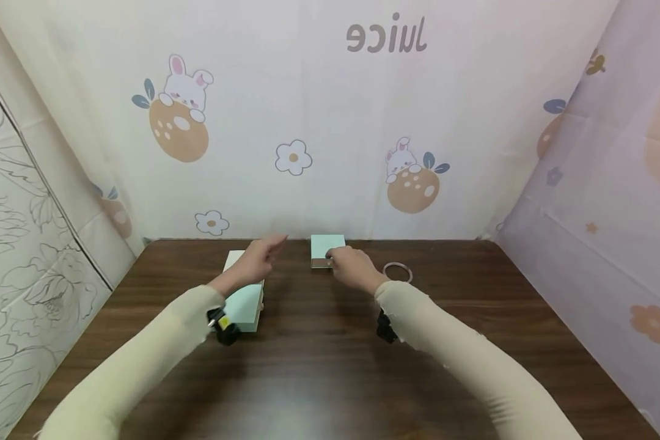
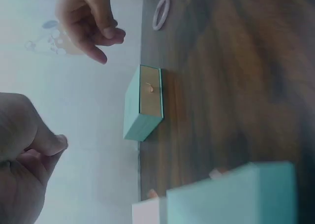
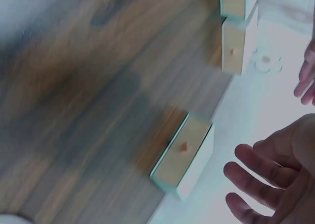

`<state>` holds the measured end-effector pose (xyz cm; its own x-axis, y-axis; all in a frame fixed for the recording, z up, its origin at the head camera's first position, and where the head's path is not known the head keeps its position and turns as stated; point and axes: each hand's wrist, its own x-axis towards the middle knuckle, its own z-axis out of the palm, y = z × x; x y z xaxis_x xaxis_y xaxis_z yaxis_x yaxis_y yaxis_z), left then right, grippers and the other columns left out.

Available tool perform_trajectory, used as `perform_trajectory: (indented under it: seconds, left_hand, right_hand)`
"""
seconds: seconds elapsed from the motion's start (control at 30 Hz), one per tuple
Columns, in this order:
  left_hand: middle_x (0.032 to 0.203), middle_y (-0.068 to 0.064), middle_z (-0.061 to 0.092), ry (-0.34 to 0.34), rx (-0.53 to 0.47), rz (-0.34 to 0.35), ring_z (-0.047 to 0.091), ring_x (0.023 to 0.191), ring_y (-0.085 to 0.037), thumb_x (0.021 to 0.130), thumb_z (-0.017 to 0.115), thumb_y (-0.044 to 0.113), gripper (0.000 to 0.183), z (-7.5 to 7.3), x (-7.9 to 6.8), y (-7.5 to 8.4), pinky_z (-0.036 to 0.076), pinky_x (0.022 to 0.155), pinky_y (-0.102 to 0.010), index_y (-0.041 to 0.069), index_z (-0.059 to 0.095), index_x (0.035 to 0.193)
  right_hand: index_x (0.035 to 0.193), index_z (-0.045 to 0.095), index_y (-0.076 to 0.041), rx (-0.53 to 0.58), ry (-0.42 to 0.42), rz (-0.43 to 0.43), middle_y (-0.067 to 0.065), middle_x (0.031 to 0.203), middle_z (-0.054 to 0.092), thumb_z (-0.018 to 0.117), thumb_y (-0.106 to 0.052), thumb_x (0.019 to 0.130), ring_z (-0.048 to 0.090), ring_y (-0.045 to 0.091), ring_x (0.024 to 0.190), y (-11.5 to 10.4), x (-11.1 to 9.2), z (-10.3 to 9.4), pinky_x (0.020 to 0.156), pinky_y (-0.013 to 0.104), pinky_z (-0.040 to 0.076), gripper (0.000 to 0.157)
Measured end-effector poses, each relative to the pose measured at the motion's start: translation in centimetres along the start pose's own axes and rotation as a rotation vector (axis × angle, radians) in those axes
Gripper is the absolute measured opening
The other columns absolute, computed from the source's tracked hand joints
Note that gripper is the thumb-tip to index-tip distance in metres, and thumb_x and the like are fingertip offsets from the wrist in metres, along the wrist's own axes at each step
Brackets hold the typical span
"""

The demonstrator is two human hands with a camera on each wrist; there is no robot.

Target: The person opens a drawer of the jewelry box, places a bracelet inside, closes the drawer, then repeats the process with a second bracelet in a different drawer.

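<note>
A small mint drawer box [image 1: 320, 244] with a tan front and a little pull tab stands at the back of the table. My right hand [image 1: 354, 269] hovers by its right side, fingers loosely bent and holding nothing; the right wrist view shows a gap between that hand [image 3: 275, 177] and the box [image 3: 182, 152]. My left hand [image 1: 255, 261] is in the air above the left-hand boxes, also holding nothing. Under its wrist lie another mint box [image 1: 244, 305] and, behind it, a white-topped box [image 1: 233, 258]. Both have tan fronts [image 3: 233, 49] with tabs.
A pale pink ring [image 1: 398, 264] lies on the dark wooden table [image 1: 308, 366], right of the back box. Printed curtains [image 1: 330, 122] hang behind and at both sides of the table. Each wrist wears a small black camera [image 1: 223, 328].
</note>
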<state>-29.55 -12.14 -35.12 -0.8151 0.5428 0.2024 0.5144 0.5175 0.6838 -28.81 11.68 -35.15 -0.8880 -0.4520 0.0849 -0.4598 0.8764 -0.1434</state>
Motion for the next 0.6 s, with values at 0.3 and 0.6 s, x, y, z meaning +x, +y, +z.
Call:
perform_trajectory:
  seconds: [0.3,0.6]
  left_hand:
    - [0.142,-0.026,0.040,0.058,0.026,0.050,0.039,0.129,-0.040,0.086,0.053,-0.018,0.057,-1.8,-7.1,-2.1,0.037,0.100,-0.048,-0.009,0.039,0.140]
    - [0.148,-0.026,0.031,0.020,-0.006,-0.104,0.029,0.133,-0.047,0.086,0.072,0.023,0.077,-2.2,-10.4,-4.7,0.031,0.100,-0.059,-0.004,0.032,0.146]
  right_hand:
    - [0.117,0.065,-0.005,0.069,0.029,-0.098,0.009,0.111,0.067,0.052,0.000,0.094,0.065,0.021,0.095,-3.8,-0.3,1.6,0.070,0.033,0.052,0.028]
    - [0.116,0.067,-0.005,0.069,0.022,-0.126,0.006,0.107,0.069,0.051,-0.004,0.095,0.066,0.016,0.086,-6.4,-0.6,3.4,0.057,0.024,0.048,0.027]
